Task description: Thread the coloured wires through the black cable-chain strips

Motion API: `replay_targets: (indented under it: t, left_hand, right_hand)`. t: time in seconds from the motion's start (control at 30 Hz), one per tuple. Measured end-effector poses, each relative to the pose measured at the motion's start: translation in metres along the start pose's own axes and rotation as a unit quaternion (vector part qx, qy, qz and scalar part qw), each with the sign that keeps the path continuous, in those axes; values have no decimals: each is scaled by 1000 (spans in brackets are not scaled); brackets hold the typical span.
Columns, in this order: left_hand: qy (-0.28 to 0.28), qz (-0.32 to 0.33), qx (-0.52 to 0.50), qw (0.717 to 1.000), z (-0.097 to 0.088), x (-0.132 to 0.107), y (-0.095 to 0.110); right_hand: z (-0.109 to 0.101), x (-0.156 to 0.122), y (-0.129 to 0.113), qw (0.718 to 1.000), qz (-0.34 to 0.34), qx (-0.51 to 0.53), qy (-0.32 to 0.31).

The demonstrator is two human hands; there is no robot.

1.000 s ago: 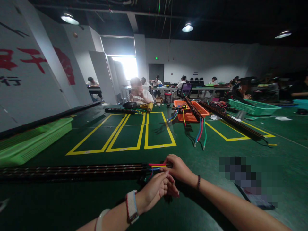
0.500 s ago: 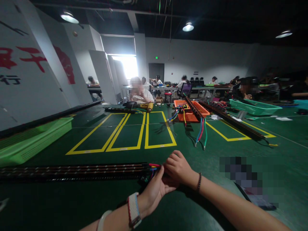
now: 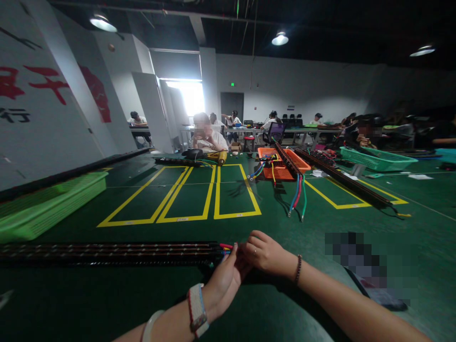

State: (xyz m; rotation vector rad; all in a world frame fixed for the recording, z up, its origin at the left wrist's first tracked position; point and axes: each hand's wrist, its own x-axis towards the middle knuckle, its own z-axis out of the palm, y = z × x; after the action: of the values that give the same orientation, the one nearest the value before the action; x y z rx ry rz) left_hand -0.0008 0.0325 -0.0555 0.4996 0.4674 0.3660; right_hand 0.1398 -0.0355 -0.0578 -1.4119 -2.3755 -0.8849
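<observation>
A long black cable chain (image 3: 107,253) lies across the green table (image 3: 107,304) in front of me, its right end just left of my hands. Short red, yellow and blue wire ends (image 3: 226,248) stick out of that end. My left hand (image 3: 224,280), with a watch on the wrist, is raised edge-on against the wire ends, fingers close together. My right hand (image 3: 263,251) lies just right of it, fingers curled toward the wires. What either hand grips is hidden where the two meet.
Yellow tape rectangles (image 3: 185,194) mark the table. A green basket (image 3: 46,204) sits at left, an orange basket (image 3: 283,166) with coloured cables (image 3: 297,197) and more black chains (image 3: 342,178) farther off. Another green basket (image 3: 377,159) stands at right. Several seated people work at the back.
The coloured wire ends showed longer a second ago; now only short tips show. My left hand rose against the chain's end and my right hand closed in beside it.
</observation>
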Motion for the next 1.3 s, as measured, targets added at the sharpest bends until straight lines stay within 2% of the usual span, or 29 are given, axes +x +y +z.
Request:
replay_targets:
  t: [0.1, 0.2, 0.27, 0.43, 0.53, 0.6, 0.63, 0.73, 0.77, 0.83, 0.93, 1.0, 1.07, 1.2, 1.3]
  left_hand:
    - [-22, -6, 12, 1000, 1, -2, 2]
    - [-34, -17, 30, 999, 1, -4, 4]
    - [-34, -20, 37, 999, 0, -5, 5]
    - [-22, -21, 50, 998, -1, -4, 6]
    - [-43, -23, 59, 997, -2, -3, 6]
    - [-57, -24, 62, 996, -3, -3, 6]
    - [-57, -24, 62, 996, -3, -3, 6]
    - [-39, -21, 67, 997, -3, -3, 7]
    - [-33, -21, 69, 997, -3, -3, 7]
    - [-32, -26, 71, 997, -3, -3, 7]
    - [-40, -42, 68, 996, -3, -4, 8]
    - [-35, -50, 67, 996, -3, -5, 9]
    - [-29, -54, 65, 996, -2, -6, 9]
    - [-21, -55, 56, 997, -3, -5, 8]
    - [-15, -47, 55, 997, -4, -3, 7]
  right_hand:
    - [-5, 0, 4, 1000, 6, 29, 0]
    - [-11, -2, 10, 996, 71, 53, 14]
    - [-13, -4, 14, 995, 91, 49, -2]
    - [-12, -9, 20, 996, 46, 65, -50]
    - [-9, -8, 18, 982, 119, 143, -43]
    - [-5, -7, 17, 945, 210, 249, -38]
    - [-1, -7, 16, 910, 264, 318, -36]
    - [12, -9, 17, 768, 389, 509, -26]
    - [16, -10, 17, 733, 409, 543, -21]
    - [25, -10, 19, 701, 430, 569, -1]
    - [33, -7, 20, 681, 461, 567, 39]
    - [35, -4, 20, 678, 474, 559, 53]
    - [35, -3, 20, 698, 474, 534, 51]
    - [26, -8, 21, 801, 431, 416, 0]
    - [16, -14, 23, 855, 391, 338, -32]
